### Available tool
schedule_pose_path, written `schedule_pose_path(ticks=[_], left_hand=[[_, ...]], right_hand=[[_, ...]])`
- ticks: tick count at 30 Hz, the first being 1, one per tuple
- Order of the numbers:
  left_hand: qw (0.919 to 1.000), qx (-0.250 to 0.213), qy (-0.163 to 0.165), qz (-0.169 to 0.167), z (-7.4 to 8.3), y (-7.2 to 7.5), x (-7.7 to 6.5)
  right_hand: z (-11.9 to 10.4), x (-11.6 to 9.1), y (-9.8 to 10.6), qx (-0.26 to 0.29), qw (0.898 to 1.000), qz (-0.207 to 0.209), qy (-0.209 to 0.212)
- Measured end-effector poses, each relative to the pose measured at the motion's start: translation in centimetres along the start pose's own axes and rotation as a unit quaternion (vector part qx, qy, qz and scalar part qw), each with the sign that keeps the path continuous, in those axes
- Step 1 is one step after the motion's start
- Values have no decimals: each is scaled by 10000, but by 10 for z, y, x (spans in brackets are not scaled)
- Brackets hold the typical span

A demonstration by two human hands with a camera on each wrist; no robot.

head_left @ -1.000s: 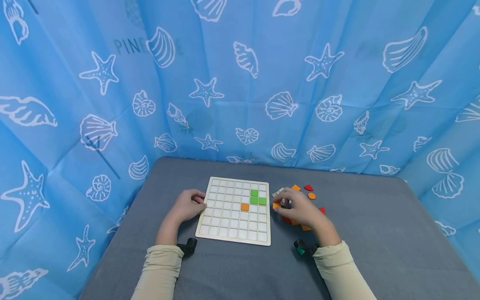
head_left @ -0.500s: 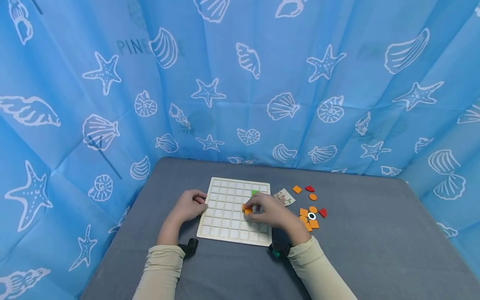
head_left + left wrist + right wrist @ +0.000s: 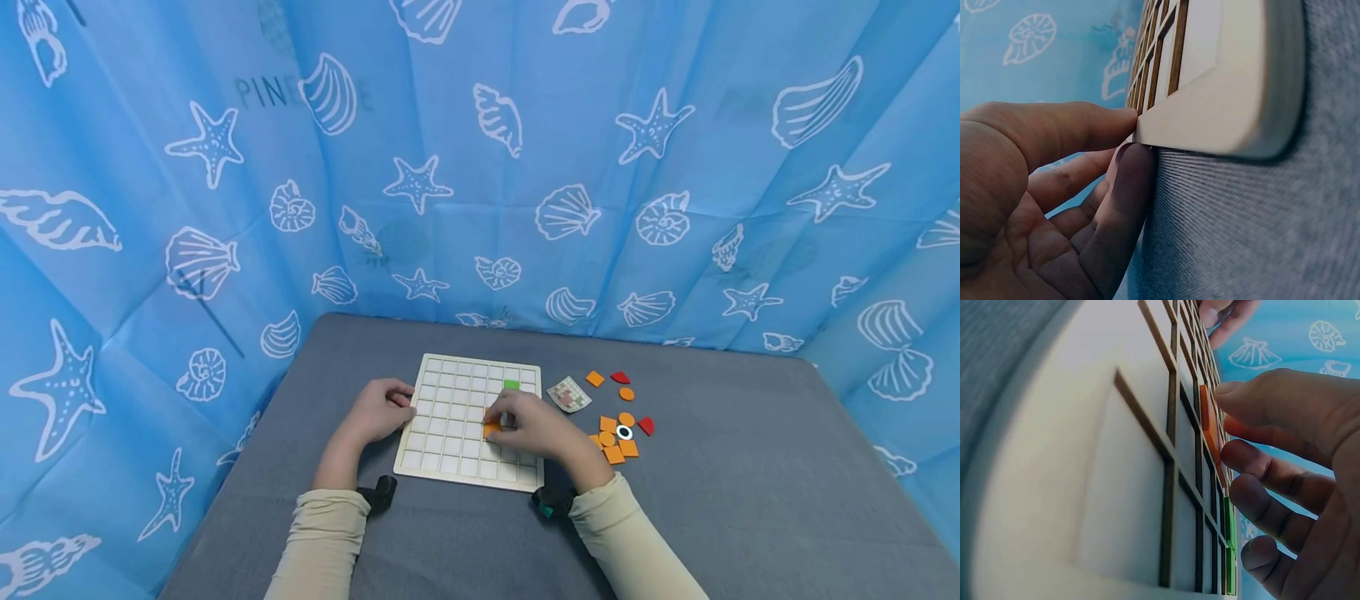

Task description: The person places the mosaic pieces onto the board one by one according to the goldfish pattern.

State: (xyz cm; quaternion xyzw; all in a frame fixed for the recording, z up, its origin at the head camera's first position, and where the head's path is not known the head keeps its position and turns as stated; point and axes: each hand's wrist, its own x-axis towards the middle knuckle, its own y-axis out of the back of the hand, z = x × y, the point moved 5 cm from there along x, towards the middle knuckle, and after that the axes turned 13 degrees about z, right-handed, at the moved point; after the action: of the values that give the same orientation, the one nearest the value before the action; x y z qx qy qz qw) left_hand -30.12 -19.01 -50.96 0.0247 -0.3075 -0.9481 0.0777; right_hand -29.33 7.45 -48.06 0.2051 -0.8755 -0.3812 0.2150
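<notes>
The orange tile is on the board, a little right of its middle, under the right hand. That hand's thumb and index finger are close together and pinch the tile, while the other fingers are bent around nothing. Whether the tile sits flat in its cell is hard to tell, as the fingers hide much of it. It looks thin, stiff and light, with a smooth face that could slide under a fingertip, so opposite edges are the best hold. Down between the raised strips it likely offers little edge to grip.

The left hand has the board's left edge between thumb and a bent finger, nearly closed. The board looks rigid, probably wooden and light enough to shift if pushed, so that rim is a sound place to steady it. A green tile sits in a cell farther up. The loose pieces beside the board seem just as light; the card looks thin and bendable, best lifted by a corner.
</notes>
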Motion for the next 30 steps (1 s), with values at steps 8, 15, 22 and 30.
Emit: schedule_pose_path(ticks=[8,15,22,30], left_hand=[[10000,2,37,-32,0,-1,1],[9999,-62,85,-37,-1,-1,2],[10000,-48,71,1,-2,-1,2],[10000,-44,62,-25,0,-1,0]], right_hand=[[2,0,0,-119,9999,-16,-28],[3,0,-1,-122,9999,-81,-55],[2,-1,1,-107,9999,-39,-77],[6,-11,22,-179,9993,152,-281]])
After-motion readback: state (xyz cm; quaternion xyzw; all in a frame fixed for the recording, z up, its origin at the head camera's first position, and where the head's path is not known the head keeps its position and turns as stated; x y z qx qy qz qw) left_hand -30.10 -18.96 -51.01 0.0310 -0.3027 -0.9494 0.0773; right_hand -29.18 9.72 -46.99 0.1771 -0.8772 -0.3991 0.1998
